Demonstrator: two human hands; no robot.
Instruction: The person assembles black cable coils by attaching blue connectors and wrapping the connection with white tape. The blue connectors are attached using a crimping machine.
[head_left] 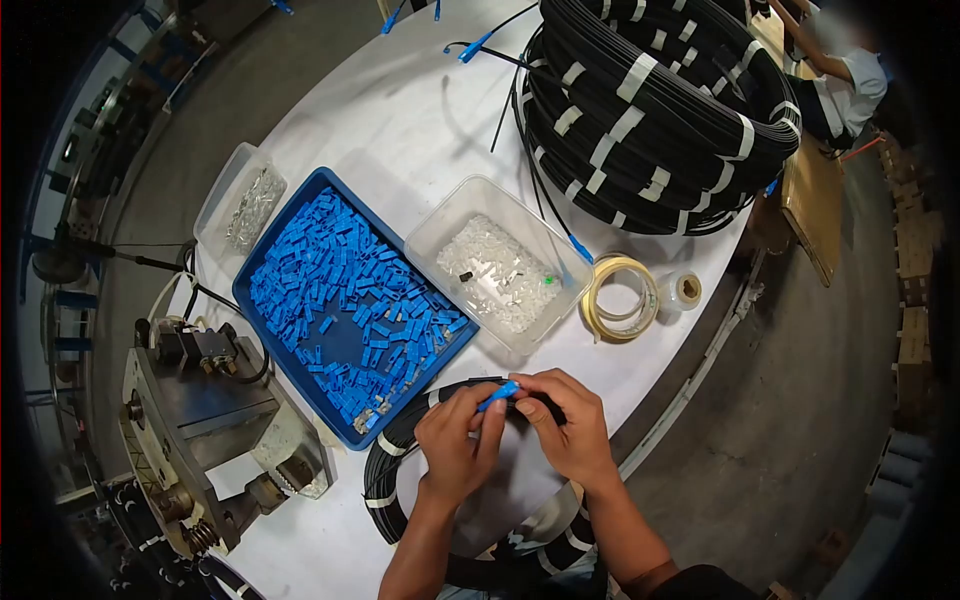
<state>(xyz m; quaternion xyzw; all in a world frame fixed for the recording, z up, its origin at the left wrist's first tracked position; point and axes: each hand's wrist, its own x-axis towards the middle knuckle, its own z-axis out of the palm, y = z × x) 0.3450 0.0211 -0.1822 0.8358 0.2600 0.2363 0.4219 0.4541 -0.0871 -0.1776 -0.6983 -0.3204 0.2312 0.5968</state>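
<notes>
Between my two hands is a small blue cable connector point(499, 396), held above a coil of black cable point(386, 470) tied with white bands. My left hand point(455, 440) pinches the connector's body between thumb and fingers. At its upper right end, the fingertips of my right hand point(570, 428) are closed on it. My fingers partly cover the connector, and the cable's path into it is hidden. Just beyond my hands lies a blue tray point(350, 300) of many loose blue connector housings point(325, 255).
A clear bin point(425, 235) of small white parts sits beyond the tray, with a smaller clear bin point(212, 215) at left. Tape rolls point(590, 305) lie at right. Stacked black cable coils point(610, 150) stand behind. A metal press point(205, 400) is at left; another person point(850, 90) works far right.
</notes>
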